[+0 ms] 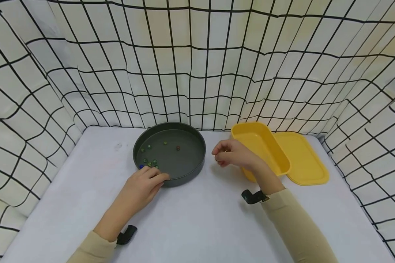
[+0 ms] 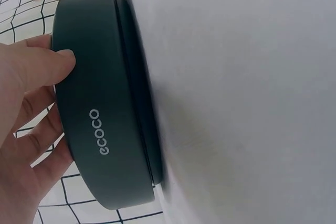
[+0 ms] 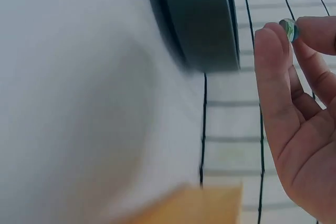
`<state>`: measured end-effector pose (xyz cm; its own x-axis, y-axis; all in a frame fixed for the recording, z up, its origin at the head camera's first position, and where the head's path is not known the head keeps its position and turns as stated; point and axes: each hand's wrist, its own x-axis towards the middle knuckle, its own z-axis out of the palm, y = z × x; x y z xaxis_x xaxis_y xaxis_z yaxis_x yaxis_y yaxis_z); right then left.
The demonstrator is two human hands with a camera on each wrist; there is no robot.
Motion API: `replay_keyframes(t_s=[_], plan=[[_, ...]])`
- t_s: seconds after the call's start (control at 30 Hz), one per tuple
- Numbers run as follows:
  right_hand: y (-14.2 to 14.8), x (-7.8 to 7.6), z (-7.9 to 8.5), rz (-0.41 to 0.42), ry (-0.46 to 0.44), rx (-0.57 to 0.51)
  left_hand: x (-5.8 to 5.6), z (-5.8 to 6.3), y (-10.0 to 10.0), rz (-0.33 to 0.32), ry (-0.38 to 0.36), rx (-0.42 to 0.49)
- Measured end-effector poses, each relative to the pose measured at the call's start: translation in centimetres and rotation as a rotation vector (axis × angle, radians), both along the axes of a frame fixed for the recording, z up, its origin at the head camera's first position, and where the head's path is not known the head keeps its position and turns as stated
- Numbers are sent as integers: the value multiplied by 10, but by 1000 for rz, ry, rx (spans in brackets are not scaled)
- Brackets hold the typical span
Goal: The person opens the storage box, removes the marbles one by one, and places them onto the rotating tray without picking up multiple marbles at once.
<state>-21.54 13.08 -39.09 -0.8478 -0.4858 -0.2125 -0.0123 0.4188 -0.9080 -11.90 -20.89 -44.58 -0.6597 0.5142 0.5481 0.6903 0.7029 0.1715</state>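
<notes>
left hand [image 1: 144, 184] low, palm down, thumb and fingers [image 2: 37, 69] spread, relaxed. right hand [image 1: 232, 153] raised, thumb and fingertips [image 3: 273, 38] pinched together, forearm angled inward.

Staged recording booth, not a lived-in room: white table [image 1: 200, 219] across the lower frame, enclosed at back and both sides by black-gridded white cloth backdrop [image 1: 197, 65], no household furnishings visible.

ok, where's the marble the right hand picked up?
Pinched at the fingertips of the right hand, the marble shows in the right wrist view, in the air between the round dark pan and the yellow container.
</notes>
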Motion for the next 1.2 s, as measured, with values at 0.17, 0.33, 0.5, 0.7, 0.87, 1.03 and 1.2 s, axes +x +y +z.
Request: replay_keyframes(t_s=[0.17, 0.33, 0.5, 0.7, 0.87, 1.03, 1.2], plan=[[-26, -8, -4, 51, -78, -70, -1, 2, 4, 1, -18, -1], [-43, -15, -5, 58, -108, -102, -3, 5, 7, 7, -35, -6], [-64, -20, -9, 86, -77, -74, -1, 4, 5, 29, -27, -16], [-91, -20, -14, 149, -25, -9, 2, 4, 3, 27, -14, -20], [-106, -19, -20, 178, 28, 67, 5, 4, 5, 26, -16, -24], [-117, -11, -24, 233, 202, 250, 9, 3, 6, 28, -19, -21], [-111, -1, -26, 174, 362, 284, 10, 3, 8, 20, -13, -14]])
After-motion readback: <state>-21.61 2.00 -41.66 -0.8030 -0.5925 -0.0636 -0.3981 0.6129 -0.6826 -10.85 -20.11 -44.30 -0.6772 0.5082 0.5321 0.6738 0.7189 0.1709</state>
